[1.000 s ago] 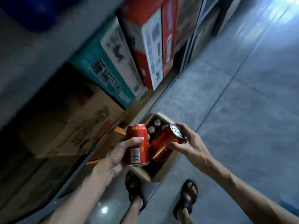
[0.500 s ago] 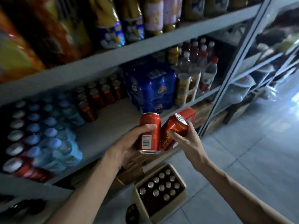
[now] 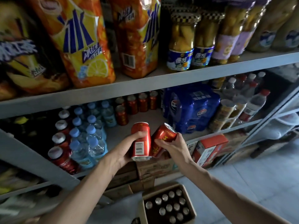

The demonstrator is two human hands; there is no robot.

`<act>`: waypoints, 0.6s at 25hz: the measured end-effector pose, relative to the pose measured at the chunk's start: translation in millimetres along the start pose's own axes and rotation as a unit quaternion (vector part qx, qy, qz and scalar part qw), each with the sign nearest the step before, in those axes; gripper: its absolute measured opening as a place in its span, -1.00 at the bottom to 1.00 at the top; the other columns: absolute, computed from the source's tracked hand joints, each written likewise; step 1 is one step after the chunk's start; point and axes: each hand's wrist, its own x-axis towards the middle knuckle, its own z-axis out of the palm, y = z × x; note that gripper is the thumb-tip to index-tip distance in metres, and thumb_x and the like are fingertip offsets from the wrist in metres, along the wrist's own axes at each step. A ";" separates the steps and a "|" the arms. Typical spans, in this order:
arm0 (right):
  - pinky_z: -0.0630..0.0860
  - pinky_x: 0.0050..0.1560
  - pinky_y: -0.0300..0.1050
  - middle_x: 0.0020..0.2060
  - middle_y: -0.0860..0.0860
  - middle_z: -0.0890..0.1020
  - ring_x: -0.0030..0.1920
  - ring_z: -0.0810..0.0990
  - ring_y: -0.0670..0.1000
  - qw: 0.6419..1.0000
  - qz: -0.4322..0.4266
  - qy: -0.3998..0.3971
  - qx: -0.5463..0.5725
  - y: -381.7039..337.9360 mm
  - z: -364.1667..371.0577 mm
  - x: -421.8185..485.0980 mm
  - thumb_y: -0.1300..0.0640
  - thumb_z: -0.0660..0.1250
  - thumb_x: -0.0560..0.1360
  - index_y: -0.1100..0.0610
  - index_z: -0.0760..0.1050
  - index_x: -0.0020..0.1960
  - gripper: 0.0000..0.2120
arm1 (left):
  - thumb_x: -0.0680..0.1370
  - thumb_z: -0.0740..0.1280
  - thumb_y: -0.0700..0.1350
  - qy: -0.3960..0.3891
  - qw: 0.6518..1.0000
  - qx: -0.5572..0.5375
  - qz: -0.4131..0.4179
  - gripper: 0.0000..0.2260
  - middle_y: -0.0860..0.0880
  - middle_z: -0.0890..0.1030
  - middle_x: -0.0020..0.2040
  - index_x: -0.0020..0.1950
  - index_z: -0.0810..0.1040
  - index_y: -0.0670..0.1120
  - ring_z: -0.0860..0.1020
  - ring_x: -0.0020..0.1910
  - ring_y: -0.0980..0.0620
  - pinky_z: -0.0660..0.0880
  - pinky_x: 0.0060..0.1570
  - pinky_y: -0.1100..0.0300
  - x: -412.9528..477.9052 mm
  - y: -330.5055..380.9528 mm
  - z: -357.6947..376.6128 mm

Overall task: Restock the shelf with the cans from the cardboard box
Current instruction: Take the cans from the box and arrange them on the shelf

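Note:
My left hand (image 3: 123,151) grips an upright red can (image 3: 141,143) with its barcode facing me. My right hand (image 3: 174,147) holds a second red can (image 3: 163,137), tilted so its top leans right. Both cans touch each other just in front of the middle shelf (image 3: 145,117). At the back of that shelf stand several matching red cans (image 3: 132,105). On the floor below sits the open cardboard box (image 3: 168,206) with several can tops showing.
Water bottles with blue caps (image 3: 90,135) crowd the shelf's left. A blue shrink-wrapped soda pack (image 3: 192,109) stands on the right. Large tea bottles (image 3: 77,39) and fruit jars (image 3: 182,42) fill the upper shelf. Cartons (image 3: 208,147) lie under the middle shelf. Grey floor lies right.
My view has risen from the floor box to the shelves. Both hands have carried their cans up from the box to the front of the middle shelf.

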 end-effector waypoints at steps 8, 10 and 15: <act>0.60 0.08 -0.05 -0.06 0.06 0.70 0.01 0.67 0.05 0.989 0.044 -0.109 -0.086 23.9 25.5 95.6 -0.07 0.59 0.22 0.16 0.59 0.15 -0.43 | 0.25 0.55 0.04 0.169 0.980 -0.095 0.039 -0.54 -0.11 0.72 -0.11 0.08 0.54 -0.05 0.70 -0.15 -0.07 0.59 -0.26 0.12 28.5 -4.1 -15.1; 0.51 -0.23 -0.36 -0.15 -0.01 0.67 -0.14 0.64 -0.06 0.987 0.030 -0.107 -0.116 26.1 31.1 124.4 -0.04 0.61 0.21 0.18 0.60 0.14 -0.43 | 0.29 0.55 0.03 0.226 0.966 -0.110 0.062 -0.54 -0.09 0.68 -0.03 0.13 0.52 0.01 0.68 -0.11 -0.05 0.59 -0.30 0.13 40.8 -12.3 -19.1; 0.44 -0.12 -0.32 -0.03 -0.13 0.63 0.01 0.60 -0.10 0.983 -0.024 -0.112 -0.143 47.6 53.6 177.3 0.10 0.62 0.24 -0.03 0.48 0.25 -0.38 | 0.39 0.51 -0.11 0.245 0.960 -0.009 0.132 -0.54 0.02 0.58 0.18 0.23 0.46 0.12 0.54 0.11 0.12 0.44 0.13 0.12 77.2 -33.6 -40.2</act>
